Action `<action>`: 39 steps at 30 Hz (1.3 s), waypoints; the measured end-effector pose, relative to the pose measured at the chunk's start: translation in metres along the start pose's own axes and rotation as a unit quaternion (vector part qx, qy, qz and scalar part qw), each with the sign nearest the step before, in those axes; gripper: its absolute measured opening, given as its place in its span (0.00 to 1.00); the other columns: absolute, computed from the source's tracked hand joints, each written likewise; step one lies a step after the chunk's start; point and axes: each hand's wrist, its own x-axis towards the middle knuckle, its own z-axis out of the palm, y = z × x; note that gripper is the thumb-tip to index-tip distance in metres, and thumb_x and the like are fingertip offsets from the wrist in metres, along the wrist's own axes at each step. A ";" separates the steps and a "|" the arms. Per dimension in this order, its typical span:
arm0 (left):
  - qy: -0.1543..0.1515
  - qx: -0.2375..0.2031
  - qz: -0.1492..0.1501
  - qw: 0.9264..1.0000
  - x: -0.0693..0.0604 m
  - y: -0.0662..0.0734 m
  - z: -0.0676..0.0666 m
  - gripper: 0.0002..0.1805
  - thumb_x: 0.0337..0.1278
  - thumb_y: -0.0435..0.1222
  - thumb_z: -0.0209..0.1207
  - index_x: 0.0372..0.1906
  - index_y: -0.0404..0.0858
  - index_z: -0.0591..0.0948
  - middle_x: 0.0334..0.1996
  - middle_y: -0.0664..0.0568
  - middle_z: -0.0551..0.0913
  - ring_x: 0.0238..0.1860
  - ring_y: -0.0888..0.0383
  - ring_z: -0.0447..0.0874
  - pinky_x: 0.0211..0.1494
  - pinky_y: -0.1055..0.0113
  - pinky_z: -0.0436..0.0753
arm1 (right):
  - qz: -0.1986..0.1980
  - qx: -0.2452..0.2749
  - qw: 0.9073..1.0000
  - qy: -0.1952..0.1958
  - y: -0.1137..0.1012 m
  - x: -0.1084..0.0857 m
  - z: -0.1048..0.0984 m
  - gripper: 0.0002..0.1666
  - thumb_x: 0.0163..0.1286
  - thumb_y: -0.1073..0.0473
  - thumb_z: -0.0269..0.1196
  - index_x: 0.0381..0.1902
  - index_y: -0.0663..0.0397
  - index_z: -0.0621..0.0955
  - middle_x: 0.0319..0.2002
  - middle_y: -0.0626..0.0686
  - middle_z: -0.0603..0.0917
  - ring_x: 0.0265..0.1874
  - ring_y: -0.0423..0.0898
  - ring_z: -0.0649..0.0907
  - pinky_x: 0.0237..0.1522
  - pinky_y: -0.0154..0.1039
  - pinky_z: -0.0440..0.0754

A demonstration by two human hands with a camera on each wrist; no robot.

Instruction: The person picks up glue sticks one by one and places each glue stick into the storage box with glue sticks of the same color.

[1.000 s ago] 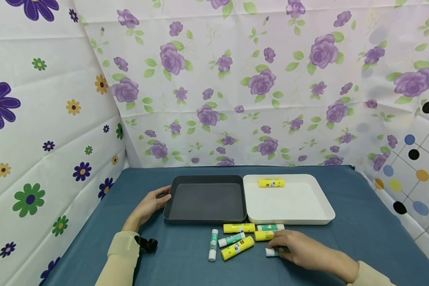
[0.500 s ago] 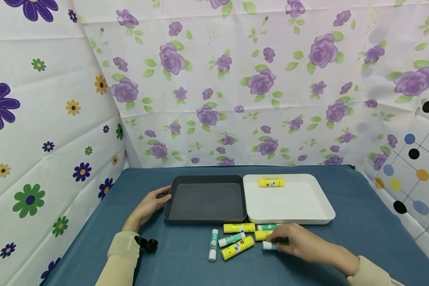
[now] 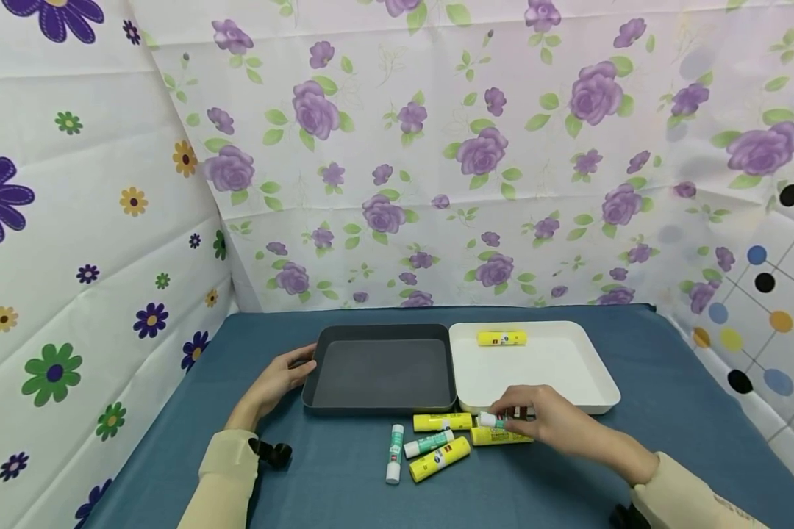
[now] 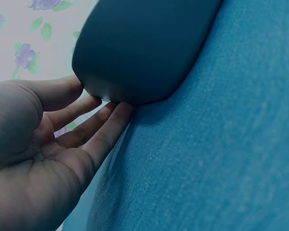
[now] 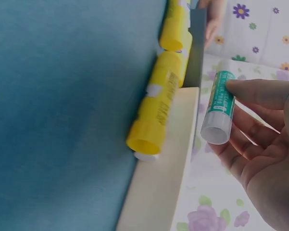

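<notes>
In the head view, the left hand point(image 3: 279, 382), left of centre, touches the left end of the dark tray point(image 3: 384, 375). The white tray point(image 3: 542, 371) sits directly beside it, right of centre. Below that, the right hand point(image 3: 549, 419) pinches the green-and-white glue stick point(image 3: 488, 419) near the white tray's front edge. One yellow glue stick point(image 3: 501, 338) lies in the upper left of the white tray. At lower centre, on the blue-covered counter point(image 3: 331, 485), lie three more yellow sticks point(image 3: 440, 459) and two other green-and-white sticks point(image 3: 395, 454).

In the left wrist view, the dark tray's corner fills the upper middle. The left grip, at lower left, is apart, thumb and fairly straight fingers touching the tray's outer wall.

In the right wrist view, the right grip, at the right edge, is clamped on the green-and-white glue stick, thumb against its label; the stick is raised off the counter and tilted. Left of it, yellow sticks lie along the trays' outer walls, and a white end point(image 5: 146, 157) shows beneath the nearest one.
</notes>
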 end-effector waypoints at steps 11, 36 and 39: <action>-0.004 -0.002 0.001 1.000 0.001 0.000 0.001 0.32 0.83 0.37 0.52 0.83 0.36 0.58 0.77 0.34 0.61 0.78 0.36 0.60 0.78 0.41 0.64 | -0.022 -0.028 0.998 0.044 -0.003 0.021 -0.012 0.16 0.71 0.65 0.69 0.56 0.49 0.88 0.45 0.43 0.88 0.37 0.37 0.83 0.38 0.38 0.85; -0.004 0.006 0.004 1.000 0.001 0.000 0.000 0.33 0.83 0.37 0.52 0.83 0.36 0.58 0.77 0.34 0.61 0.78 0.36 0.59 0.78 0.40 0.64 | -0.002 -0.053 0.997 0.063 -0.011 0.062 -0.024 0.14 0.70 0.66 0.71 0.52 0.52 0.90 0.44 0.43 0.89 0.39 0.38 0.82 0.40 0.40 0.85; -0.003 0.005 0.001 1.000 0.002 0.001 0.001 0.33 0.83 0.37 0.52 0.83 0.36 0.57 0.77 0.34 0.61 0.78 0.36 0.60 0.78 0.40 0.64 | 0.002 -0.048 0.997 0.064 -0.011 0.065 -0.026 0.14 0.70 0.66 0.70 0.52 0.53 0.90 0.43 0.44 0.89 0.39 0.39 0.83 0.41 0.40 0.85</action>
